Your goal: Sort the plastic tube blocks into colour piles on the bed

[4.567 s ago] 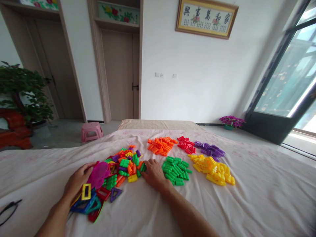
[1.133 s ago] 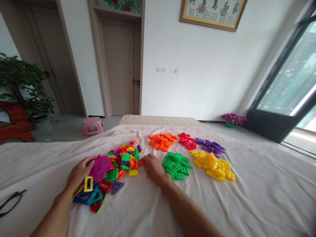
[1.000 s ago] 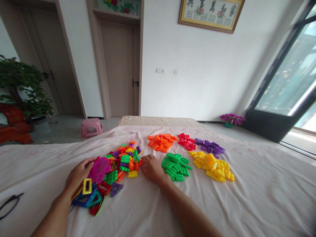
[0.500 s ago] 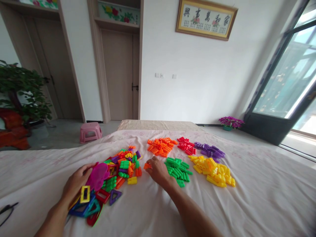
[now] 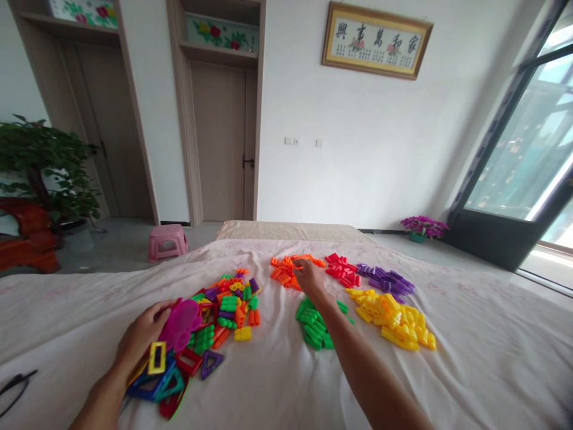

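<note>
Near edge: pale cloth [image 5: 268,388]; thin black item [image 5: 17,380] far L, cut off by view, ID unclear. Then flat frames [image 5: 182,365] in a heap, near L. L hand [image 5: 144,329] just beyond, fingers at rim of magenta pc [image 5: 182,325]; contact looks likely, but can't tell if gripped or merely resting. Mixed pile [image 5: 229,303] runs on from there, colours jumbled, L of ctr. Single-colour piles to R: green [image 5: 311,325] ctr, partly under R forearm; yellow [image 5: 396,316] to its R. Farther: R hand [image 5: 308,275] at orange pile [image 5: 282,276], fingers curled in; orange at fingertips, but can't tell if a pc is held or already let go. Red pile [image 5: 342,270] just R of it, purple [image 5: 388,282] beyond yellow. Step in hand, prob.: adding an orange pc to its pile, sort by colour. Next move calls for fingers opened low, then lifted clear w/o dragging neighbours; forearm must also clear green. Mixed pile approx. half orange/green, so sort looks unfinished. Background: pink stool [image 5: 168,242], far L.
</note>
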`<move>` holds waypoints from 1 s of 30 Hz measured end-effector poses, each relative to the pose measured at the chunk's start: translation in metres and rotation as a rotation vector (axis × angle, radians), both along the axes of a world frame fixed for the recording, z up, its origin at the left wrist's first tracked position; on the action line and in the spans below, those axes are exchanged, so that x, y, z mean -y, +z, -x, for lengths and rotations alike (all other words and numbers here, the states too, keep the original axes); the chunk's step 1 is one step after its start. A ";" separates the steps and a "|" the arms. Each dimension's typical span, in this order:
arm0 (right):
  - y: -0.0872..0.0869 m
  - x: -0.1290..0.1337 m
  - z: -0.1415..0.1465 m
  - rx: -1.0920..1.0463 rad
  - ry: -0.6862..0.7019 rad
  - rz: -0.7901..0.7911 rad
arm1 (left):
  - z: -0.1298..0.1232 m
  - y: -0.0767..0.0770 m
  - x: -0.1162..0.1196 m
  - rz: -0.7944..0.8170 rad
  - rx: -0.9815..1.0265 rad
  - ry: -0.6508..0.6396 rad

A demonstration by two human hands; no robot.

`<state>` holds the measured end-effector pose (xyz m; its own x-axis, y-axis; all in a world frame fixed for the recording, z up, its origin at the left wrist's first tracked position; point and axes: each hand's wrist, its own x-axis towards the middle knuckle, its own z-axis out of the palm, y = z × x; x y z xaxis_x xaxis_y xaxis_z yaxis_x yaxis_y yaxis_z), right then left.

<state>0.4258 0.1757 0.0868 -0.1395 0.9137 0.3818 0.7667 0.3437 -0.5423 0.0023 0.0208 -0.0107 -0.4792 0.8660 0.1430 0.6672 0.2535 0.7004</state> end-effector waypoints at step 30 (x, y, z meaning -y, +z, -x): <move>-0.049 0.069 0.049 0.193 0.337 0.024 | 0.006 -0.008 -0.003 -0.018 -0.109 -0.007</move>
